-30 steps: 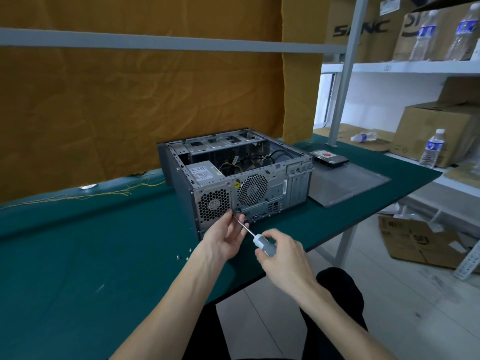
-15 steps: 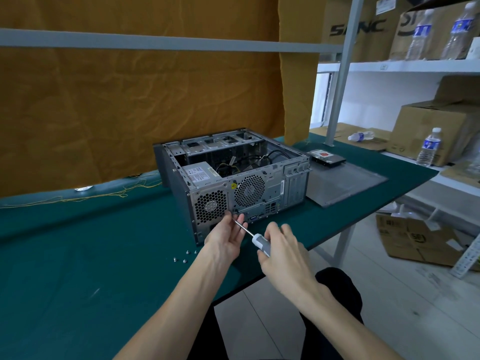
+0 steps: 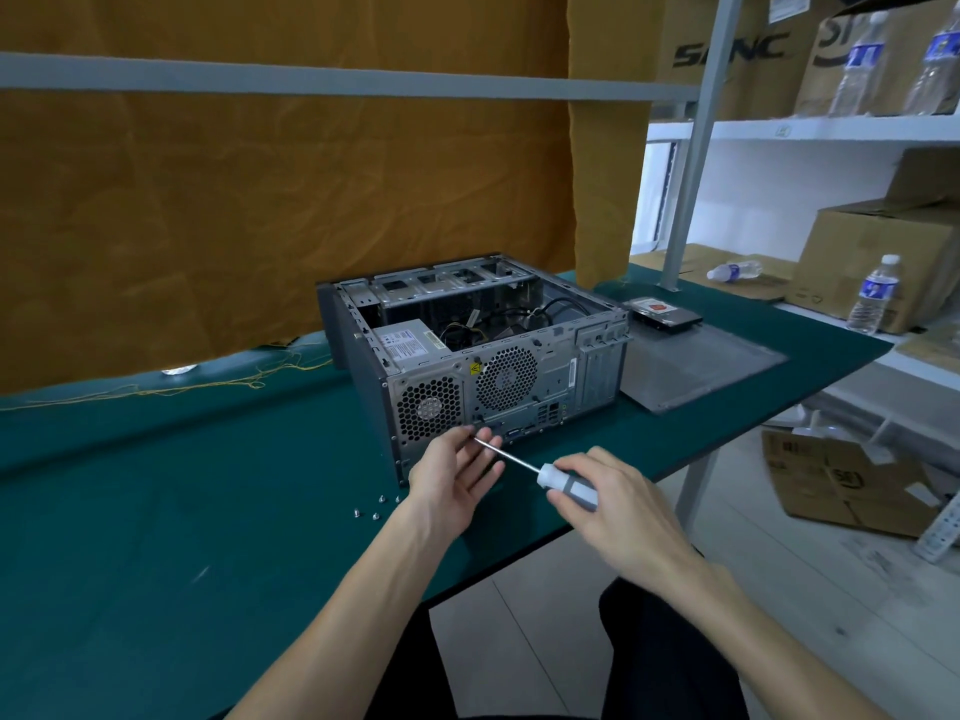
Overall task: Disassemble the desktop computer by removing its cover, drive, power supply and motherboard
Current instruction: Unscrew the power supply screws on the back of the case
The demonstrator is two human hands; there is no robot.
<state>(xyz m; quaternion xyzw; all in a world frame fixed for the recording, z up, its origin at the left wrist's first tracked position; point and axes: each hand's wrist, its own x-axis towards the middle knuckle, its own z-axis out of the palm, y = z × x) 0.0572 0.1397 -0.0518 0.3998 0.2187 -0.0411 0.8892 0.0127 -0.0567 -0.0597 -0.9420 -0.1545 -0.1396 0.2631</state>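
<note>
Computer case (image 3: 467, 356) lies open-topped on the green desk (image 3: 156, 511), at 12 o'clock from the hands; cover (image 3: 696, 363) and drive (image 3: 662, 314) are set at its 3 o'clock. Screwdriver (image 3: 540, 475) handle is gripped in the curled right hand (image 3: 618, 506); shaft is pinched near the tip by the left hand (image 3: 452, 475) fingers (image 3: 483, 441).

Risk — tip may slip off the screw by the power supply (image 3: 410, 345), or a freed screw roll off the desk like those loose screws (image 3: 376, 509) at 8 o'clock.

Screw head and tip are hidden behind the fingers — motherboard not made out
</note>
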